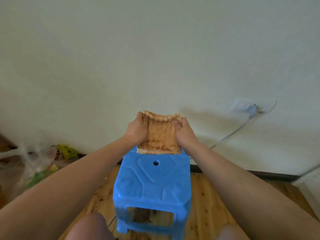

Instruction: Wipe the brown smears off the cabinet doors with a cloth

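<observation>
Both arms reach forward from the bottom corners, bare to the elbow, and meet over the far end of a blue stool point(152, 184). The left hand point(136, 129) grasps the left edge of the cloth point(160, 135), fingers curled over its top corner and knuckles toward the camera. The right hand point(184, 131) does the same on the right edge, thumb pressed onto the near face of the fabric. Each grip is clenched on the cloth, which is stretched flat between them and held upright in the air, its lower hem hanging just above the back of the stool seat. The cloth is tan to orange-brown, with a ragged top edge and darker staining along the left side.

The stool stands on a wooden plank floor point(204, 201). Behind it rises a plain pale wall point(155, 58), met at the bottom by a dark skirting board point(259, 175). On the wall to the right is a white socket point(254, 105) with a plug in it and a cable point(232, 134) running down to the left. On the floor at the left lies a heap of plastic bags point(39, 161), blurred, one yellow.

Counted: two hands, one cloth, one stool with one round hole point(155, 163) in its seat, one socket, one cable. Two knees show at the bottom edge.
</observation>
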